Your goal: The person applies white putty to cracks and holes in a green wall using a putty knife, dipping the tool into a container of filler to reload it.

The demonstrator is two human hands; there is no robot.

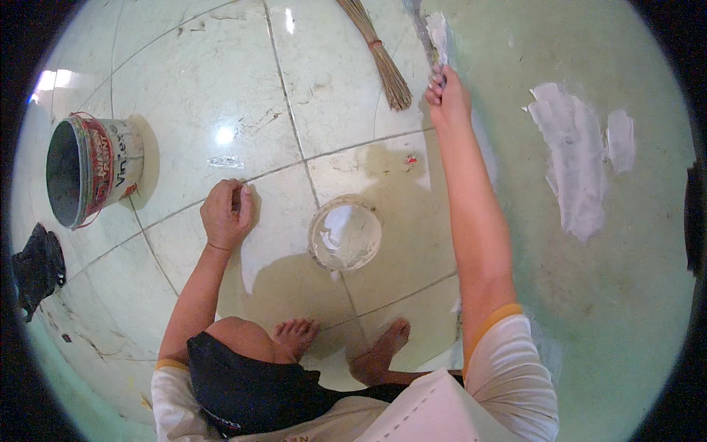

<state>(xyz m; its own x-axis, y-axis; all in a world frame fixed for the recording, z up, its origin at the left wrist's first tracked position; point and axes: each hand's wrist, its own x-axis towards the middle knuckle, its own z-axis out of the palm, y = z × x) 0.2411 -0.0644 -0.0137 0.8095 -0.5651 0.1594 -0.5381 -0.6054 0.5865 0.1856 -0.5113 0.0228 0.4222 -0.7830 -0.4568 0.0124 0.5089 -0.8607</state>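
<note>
My right hand (448,96) reaches far forward along the foot of the green wall, its fingers wrapped round a putty knife (421,26). White paste (437,33) shows beside the tool, just beyond my fingers. My left hand (227,214) is held in a loose fist over the floor at the left, with nothing visible in it. Between my arms stands a round tub (345,234) with white paste smeared inside. Thick white patches (576,158) cover part of the green wall (626,295) to the right.
At the left, a paint bucket (96,169) lies tipped toward the left on the tiled floor (213,81). A bundled stick broom (379,59) lies ahead, near my right hand. A black cloth or bag (38,269) sits at the far left. My bare feet (298,335) are behind the tub.
</note>
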